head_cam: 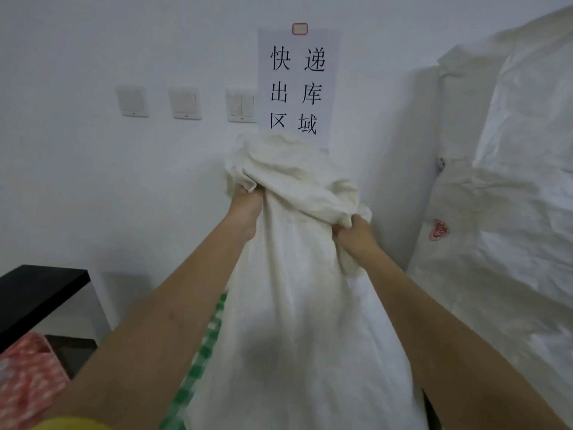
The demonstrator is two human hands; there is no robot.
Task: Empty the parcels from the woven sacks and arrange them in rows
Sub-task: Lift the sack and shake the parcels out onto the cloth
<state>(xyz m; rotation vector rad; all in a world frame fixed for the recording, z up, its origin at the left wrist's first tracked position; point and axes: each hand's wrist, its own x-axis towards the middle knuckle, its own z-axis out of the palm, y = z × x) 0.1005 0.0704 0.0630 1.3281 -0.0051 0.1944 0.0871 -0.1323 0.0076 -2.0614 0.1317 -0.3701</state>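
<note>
A white woven sack (297, 305) with a green checked stripe down its left side hangs lifted in front of me, its bunched end held high against the wall. My left hand (246, 209) grips a fold of that bunched end at the upper left. My right hand (356, 235) grips another fold at the right, a little lower. Both arms reach up and forward. The sack's lower end runs out of the frame's bottom. No parcels show.
More white woven sacks (502, 212), one with a red logo, are piled high at the right. A black table (37, 290) stands at the left with a red patterned package (28, 377) below it. On the wall hang a paper sign (297, 85) and three switches (186, 102).
</note>
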